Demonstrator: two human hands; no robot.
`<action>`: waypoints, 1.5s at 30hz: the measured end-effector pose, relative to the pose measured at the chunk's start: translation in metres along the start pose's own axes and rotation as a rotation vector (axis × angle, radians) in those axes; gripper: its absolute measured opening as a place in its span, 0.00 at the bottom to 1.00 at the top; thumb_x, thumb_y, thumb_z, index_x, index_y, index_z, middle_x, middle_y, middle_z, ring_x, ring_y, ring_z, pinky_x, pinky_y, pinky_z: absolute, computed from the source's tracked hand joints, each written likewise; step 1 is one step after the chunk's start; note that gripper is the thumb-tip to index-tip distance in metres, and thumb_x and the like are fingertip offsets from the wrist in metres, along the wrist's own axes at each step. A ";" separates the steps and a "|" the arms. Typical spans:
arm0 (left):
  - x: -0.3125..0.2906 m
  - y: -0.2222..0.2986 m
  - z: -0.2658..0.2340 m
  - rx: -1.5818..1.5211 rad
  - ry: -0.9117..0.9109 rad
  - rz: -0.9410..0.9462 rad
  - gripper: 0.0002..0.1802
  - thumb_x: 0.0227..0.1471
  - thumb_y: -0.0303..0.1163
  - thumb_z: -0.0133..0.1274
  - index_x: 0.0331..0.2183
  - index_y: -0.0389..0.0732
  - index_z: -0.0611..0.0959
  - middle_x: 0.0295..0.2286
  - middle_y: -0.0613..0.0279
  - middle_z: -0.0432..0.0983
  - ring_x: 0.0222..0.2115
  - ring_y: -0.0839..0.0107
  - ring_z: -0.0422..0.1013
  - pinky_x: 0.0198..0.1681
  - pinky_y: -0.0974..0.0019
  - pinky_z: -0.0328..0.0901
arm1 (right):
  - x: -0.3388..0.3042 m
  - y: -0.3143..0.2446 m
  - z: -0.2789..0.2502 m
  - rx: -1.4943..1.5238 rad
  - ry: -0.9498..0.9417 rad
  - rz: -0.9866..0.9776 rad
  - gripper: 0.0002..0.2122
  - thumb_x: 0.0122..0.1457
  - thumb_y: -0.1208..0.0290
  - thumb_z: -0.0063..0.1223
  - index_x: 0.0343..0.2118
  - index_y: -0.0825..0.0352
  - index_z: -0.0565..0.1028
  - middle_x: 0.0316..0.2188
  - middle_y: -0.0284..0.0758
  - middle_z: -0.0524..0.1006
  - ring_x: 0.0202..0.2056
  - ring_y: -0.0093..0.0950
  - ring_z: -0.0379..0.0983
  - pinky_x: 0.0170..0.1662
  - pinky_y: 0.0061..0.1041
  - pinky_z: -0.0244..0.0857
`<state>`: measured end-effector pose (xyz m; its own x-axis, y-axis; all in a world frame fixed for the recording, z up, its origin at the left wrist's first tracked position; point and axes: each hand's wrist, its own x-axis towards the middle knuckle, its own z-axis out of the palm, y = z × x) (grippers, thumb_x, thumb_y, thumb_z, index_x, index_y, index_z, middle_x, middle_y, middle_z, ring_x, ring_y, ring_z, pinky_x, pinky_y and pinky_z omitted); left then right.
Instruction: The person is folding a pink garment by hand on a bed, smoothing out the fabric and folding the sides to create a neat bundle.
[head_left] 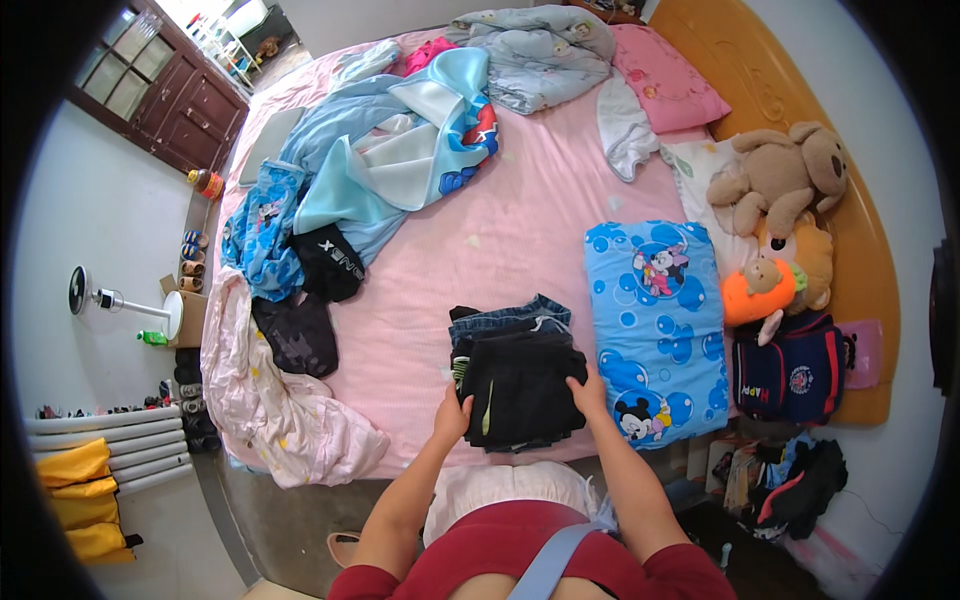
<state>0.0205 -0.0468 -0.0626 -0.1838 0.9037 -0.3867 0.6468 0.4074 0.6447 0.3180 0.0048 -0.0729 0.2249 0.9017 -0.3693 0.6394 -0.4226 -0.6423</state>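
Observation:
A pile of folded clothes lies on the near part of the pink bed sheet (500, 225). On top is a folded black garment (525, 395), seemingly trousers, with a thin pale green stripe. Folded blue jeans (540, 312) show at the pile's far edge. My left hand (455, 413) grips the black garment's left side, thumb on top. Its right side is held by my right hand (587, 391), also thumb on top. The other fingers are partly hidden at the edges. Just right of the pile lies a blue cartoon-print pillow (655, 330).
Left on the bed lie a pale pink floral cloth (270, 400), black clothing (297, 335) and a rumpled light-blue blanket (370, 165). A grey-blue quilt (545, 60) and pink pillow (668, 80) lie at the far end. Plush toys (785, 178) and a navy backpack (790, 370) line the wooden headboard (860, 290).

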 end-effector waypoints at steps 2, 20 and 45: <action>-0.001 0.006 -0.001 -0.032 0.046 0.086 0.31 0.56 0.41 0.49 0.54 0.33 0.62 0.37 0.33 0.74 0.36 0.36 0.71 0.39 0.46 0.66 | 0.008 -0.007 -0.006 0.046 0.099 -0.076 0.22 0.50 0.67 0.61 0.47 0.73 0.71 0.43 0.51 0.75 0.46 0.47 0.70 0.50 0.37 0.63; -0.013 0.036 0.023 0.644 -0.179 0.386 0.48 0.44 0.53 0.57 0.63 0.53 0.56 0.63 0.50 0.44 0.63 0.48 0.44 0.56 0.34 0.49 | -0.062 -0.067 0.033 -0.724 -0.413 -0.457 0.42 0.45 0.49 0.63 0.64 0.43 0.53 0.67 0.34 0.40 0.65 0.51 0.35 0.54 0.71 0.42; -0.105 -0.060 -0.055 0.220 0.020 0.115 0.38 0.53 0.43 0.50 0.60 0.38 0.57 0.61 0.50 0.52 0.62 0.52 0.49 0.56 0.41 0.55 | -0.140 -0.168 0.092 -0.555 -0.539 -0.550 0.42 0.48 0.58 0.62 0.64 0.55 0.51 0.67 0.41 0.42 0.66 0.49 0.37 0.57 0.65 0.42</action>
<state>-0.0401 -0.1591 -0.0244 -0.1127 0.9457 -0.3047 0.8096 0.2652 0.5237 0.1119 -0.0591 0.0251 -0.4929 0.7390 -0.4593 0.8440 0.2778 -0.4589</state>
